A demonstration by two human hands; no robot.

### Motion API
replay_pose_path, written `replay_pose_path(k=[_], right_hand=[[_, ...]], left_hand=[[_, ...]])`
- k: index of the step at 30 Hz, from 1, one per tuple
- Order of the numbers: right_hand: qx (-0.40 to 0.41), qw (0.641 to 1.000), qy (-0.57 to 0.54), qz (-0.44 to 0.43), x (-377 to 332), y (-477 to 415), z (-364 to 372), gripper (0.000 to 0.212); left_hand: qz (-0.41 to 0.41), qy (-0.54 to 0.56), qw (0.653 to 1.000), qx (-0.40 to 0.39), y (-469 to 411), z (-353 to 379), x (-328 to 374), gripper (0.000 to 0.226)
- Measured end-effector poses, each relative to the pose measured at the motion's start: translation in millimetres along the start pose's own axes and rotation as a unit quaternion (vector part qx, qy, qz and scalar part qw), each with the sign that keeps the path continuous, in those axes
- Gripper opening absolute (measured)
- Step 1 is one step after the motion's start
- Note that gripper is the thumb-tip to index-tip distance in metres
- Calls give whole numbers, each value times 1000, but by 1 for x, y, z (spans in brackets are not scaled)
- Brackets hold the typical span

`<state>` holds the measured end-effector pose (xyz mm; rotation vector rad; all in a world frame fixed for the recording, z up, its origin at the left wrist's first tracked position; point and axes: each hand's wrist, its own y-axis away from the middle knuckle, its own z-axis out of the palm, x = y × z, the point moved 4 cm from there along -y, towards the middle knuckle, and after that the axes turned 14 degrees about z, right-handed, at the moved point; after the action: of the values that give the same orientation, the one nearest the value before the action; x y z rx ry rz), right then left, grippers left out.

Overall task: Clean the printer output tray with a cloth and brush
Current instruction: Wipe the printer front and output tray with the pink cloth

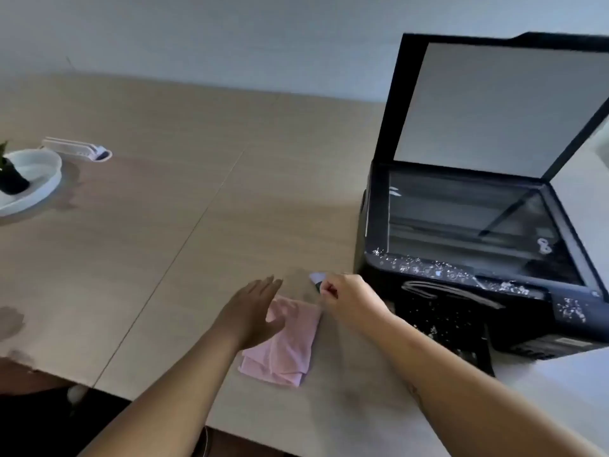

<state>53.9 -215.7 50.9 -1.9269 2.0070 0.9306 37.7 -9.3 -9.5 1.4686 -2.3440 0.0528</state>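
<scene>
A black printer [375, 222] stands at the right of the wooden table with its scanner lid [501, 107] raised. White specks litter its front edge and the black output tray [451, 321] that sticks out towards me. A folded pink cloth [286, 351] lies on the table left of the tray. My left hand [253, 311] hovers flat over the cloth's left part, fingers apart, holding nothing. My right hand [346, 298] is closed just beyond the cloth's far right corner, around a small object with a pale tip [317, 277], likely the brush; most of it is hidden.
A white dish [36, 179] with a small dark potted plant [11, 179] sits at the far left. Behind it lies a white stand-like object [77, 149]. A seam [171, 258] runs diagonally across the table. The table's front edge is near my arms.
</scene>
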Motion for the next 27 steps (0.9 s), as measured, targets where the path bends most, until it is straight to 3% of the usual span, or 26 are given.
replay_pose_path(k=[5,7,11,14,16,19,25,27], right_hand=[[-64,996,57,34,11,-3,50,15],[-95,990,98,44,17,-7,69,26],[-125,984,50,114,19,-10,102,60],[-128,978,51,160,24,-10,122,81],[-120,979,8,163,25,-4,130,64],[-102,982,-32,155,27,8,133,36],[-87,951,-235,182,31,30,98,21],[-65,938,-279,195,39,38,85,28]], left_hand=[[21,-20,998,-50,1,20,-19,82],[26,-18,998,-62,-1,25,-26,83],[24,-8,998,-55,-7,32,-33,75],[21,-32,998,-43,-14,36,-34,50],[6,5,999,-38,-18,35,-36,25],[-5,121,992,-27,-19,33,-34,7],[-82,317,944,-23,-12,22,-19,7],[-82,359,930,-22,-12,15,-10,4]])
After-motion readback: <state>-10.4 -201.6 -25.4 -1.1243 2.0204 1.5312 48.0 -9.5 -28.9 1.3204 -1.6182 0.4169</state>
